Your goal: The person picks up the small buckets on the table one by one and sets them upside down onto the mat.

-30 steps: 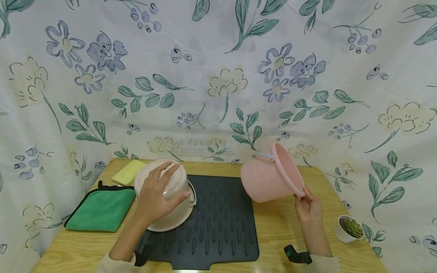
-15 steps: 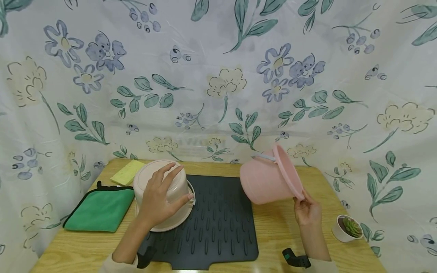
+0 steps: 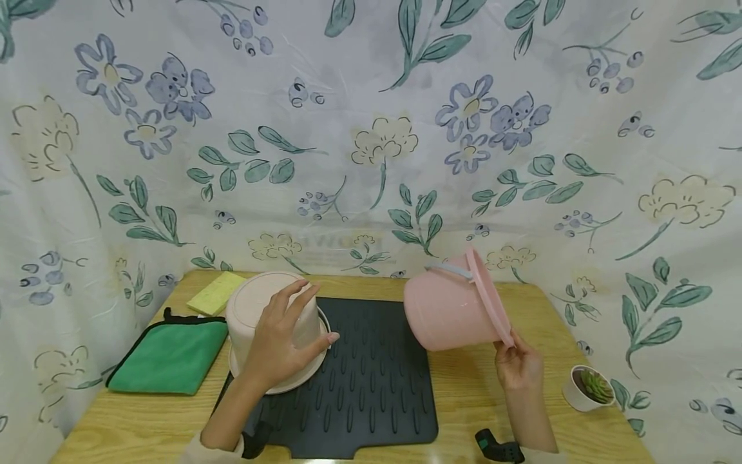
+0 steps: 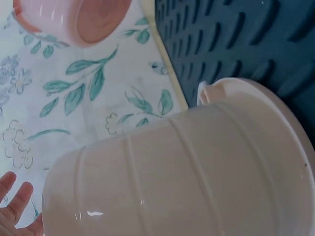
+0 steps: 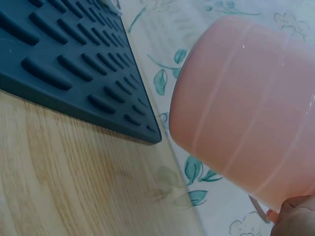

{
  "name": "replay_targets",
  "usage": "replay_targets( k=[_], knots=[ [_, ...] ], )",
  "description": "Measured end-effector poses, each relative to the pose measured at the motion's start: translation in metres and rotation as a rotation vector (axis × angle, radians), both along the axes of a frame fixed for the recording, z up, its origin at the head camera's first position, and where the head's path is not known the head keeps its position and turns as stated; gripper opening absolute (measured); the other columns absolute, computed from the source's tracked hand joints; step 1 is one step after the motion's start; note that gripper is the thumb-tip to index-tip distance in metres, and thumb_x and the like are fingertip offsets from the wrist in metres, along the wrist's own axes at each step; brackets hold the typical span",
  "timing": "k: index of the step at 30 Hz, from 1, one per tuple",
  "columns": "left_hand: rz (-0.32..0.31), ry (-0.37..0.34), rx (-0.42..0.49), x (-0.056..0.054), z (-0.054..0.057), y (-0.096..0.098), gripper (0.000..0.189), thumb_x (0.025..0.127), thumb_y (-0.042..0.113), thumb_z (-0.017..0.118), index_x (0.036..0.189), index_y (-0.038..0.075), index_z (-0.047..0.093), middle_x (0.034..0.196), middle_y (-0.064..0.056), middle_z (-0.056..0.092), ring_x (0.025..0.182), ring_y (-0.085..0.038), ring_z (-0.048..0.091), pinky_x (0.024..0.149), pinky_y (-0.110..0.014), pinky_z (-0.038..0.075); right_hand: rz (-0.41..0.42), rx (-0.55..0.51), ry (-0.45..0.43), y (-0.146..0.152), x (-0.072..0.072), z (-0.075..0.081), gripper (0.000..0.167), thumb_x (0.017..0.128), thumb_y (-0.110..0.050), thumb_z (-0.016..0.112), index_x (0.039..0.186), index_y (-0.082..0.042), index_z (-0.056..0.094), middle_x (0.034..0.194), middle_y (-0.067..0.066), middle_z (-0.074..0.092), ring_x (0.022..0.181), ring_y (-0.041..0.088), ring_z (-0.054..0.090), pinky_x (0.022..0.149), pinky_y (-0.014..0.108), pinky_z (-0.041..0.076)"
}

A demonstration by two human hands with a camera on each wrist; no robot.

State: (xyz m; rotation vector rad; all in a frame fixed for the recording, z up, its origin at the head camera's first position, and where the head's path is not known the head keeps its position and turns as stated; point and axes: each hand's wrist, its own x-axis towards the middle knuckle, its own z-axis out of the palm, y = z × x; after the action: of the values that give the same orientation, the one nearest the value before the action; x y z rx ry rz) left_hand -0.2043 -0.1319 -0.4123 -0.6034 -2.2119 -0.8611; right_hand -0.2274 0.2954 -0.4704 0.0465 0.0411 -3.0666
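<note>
A cream bucket [image 3: 252,299] stands upside down on the dark ridged mat [image 3: 371,374]. My left hand [image 3: 278,348] is at its right side with spread, lightly bent fingers. In the left wrist view, the fingertips [image 4: 18,199] show past the base end of the cream bucket [image 4: 162,172]; contact is unclear. My right hand [image 3: 518,367] grips the rim of a pink bucket [image 3: 443,306] with a pale handle. That bucket is tilted on its side in the air, its mouth facing right. The right wrist view shows part of this hand [image 5: 298,219] at the pink bucket's [image 5: 241,108] lower edge.
Left of the mat lie a green cloth [image 3: 171,357] with black trim and a yellow sponge [image 3: 216,293]. A small potted succulent [image 3: 588,388] stands at the right of the wooden table [image 3: 464,406]. Behind hangs a floral curtain [image 3: 348,129].
My left hand has shifted right across the cream bucket, showing more of its base. My right hand and the pink bucket have moved slightly left and down.
</note>
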Motion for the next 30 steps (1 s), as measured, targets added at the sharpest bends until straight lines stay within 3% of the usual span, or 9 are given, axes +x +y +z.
replay_targets(
  k=[10,19,22,27,30],
  knots=[
    [-0.016,-0.003,0.003,-0.001,-0.004,0.01,0.077,0.089,0.069,0.056,0.146,0.018,0.05,0.149,-0.013,0.044,0.133,-0.037,0.044,0.1,-0.066,0.035,-0.004,-0.017,-0.044,-0.007,0.006,-0.005,0.011,0.104,0.001,0.037,0.112,0.006,0.044,0.099,0.024,0.057,0.08,0.038,0.065,0.059,0.032,0.06],
    [-0.012,0.007,0.005,0.0,-0.005,0.016,0.079,0.089,0.072,0.053,0.145,0.017,0.051,0.147,-0.014,0.045,0.131,-0.037,0.045,0.098,-0.066,0.036,0.007,-0.067,-0.069,-0.009,0.009,-0.012,0.011,0.104,0.002,0.037,0.114,0.004,0.041,0.101,0.023,0.054,0.08,0.036,0.064,0.058,0.033,0.059],
    [-0.016,-0.01,-0.002,0.0,-0.004,0.017,0.076,0.086,0.064,0.064,0.146,0.019,0.05,0.148,-0.013,0.044,0.132,-0.036,0.044,0.1,-0.064,0.035,0.005,-0.076,-0.089,-0.013,0.012,-0.01,0.013,0.104,0.002,0.036,0.116,0.002,0.04,0.104,0.023,0.052,0.079,0.036,0.063,0.058,0.032,0.059],
    [-0.032,-0.044,-0.014,0.001,-0.003,0.018,0.08,0.078,0.048,0.079,0.147,0.021,0.048,0.149,-0.012,0.043,0.134,-0.034,0.042,0.102,-0.063,0.036,-0.015,-0.074,-0.126,-0.019,0.017,-0.008,0.024,0.103,0.004,0.039,0.124,-0.005,0.031,0.104,0.022,0.051,0.073,0.034,0.062,0.055,0.031,0.058],
    [-0.049,-0.047,-0.01,0.002,-0.002,0.02,0.08,0.08,0.05,0.078,0.147,0.02,0.048,0.149,-0.012,0.043,0.134,-0.034,0.042,0.101,-0.063,0.038,-0.018,-0.073,-0.125,-0.021,0.018,-0.008,0.046,0.103,0.005,0.04,0.137,-0.016,0.019,0.104,0.022,0.051,0.072,0.033,0.061,0.054,0.029,0.058]
  ],
)
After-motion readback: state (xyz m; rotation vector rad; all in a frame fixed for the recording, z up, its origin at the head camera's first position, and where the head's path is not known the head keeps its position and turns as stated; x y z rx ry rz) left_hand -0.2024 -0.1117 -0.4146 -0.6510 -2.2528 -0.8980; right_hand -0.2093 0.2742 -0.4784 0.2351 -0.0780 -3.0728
